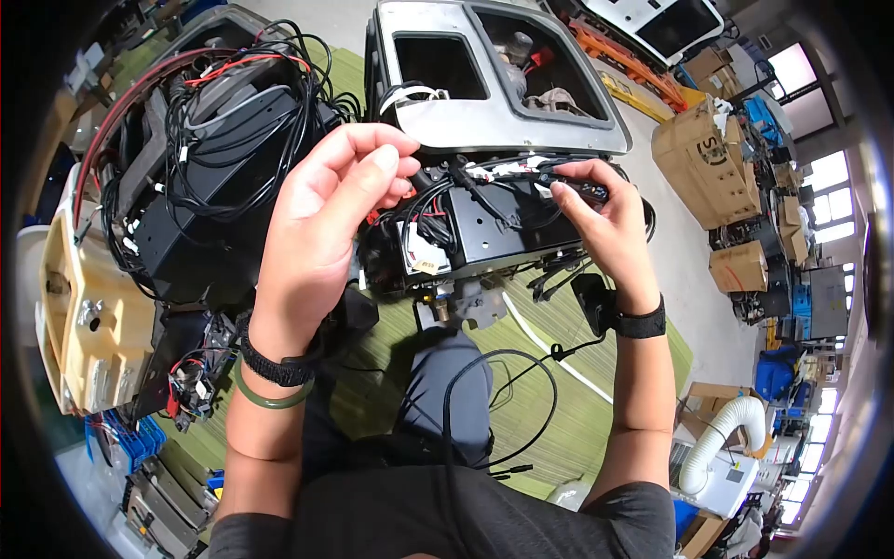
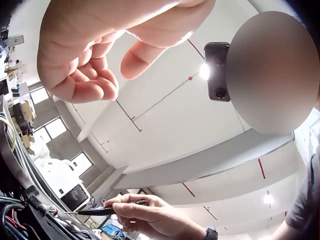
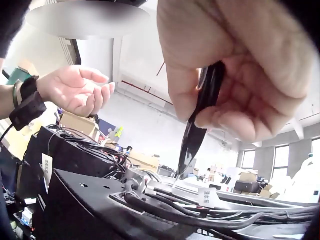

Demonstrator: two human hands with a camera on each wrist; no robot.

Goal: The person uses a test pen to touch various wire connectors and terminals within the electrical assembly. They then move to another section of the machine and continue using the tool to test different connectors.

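My right hand [image 1: 610, 219] pinches a slim black tapered tool [image 3: 200, 115] between thumb and fingers. Its thin pale tip points down at the cables in the right wrist view. Below it sits a black metal box [image 1: 484, 233], with a bundle of black cables [image 3: 195, 217] along its top and white tags among them. A white label [image 3: 207, 197] stands up near the tool's tip. Raised to the left of the box is my left hand [image 1: 321, 200], palm turned up, fingers loosely curled and holding nothing. In the left wrist view its thumb is apart from the fingers.
A second black box [image 1: 209, 228] draped with cables stands at left, beside a cream plastic housing [image 1: 102, 317]. Behind the box lies a grey-white panel frame [image 1: 503, 126]. Cardboard boxes [image 1: 698, 158] stand at right. A black cable [image 1: 554, 401] loops near my legs over the green mat [image 1: 633, 363].
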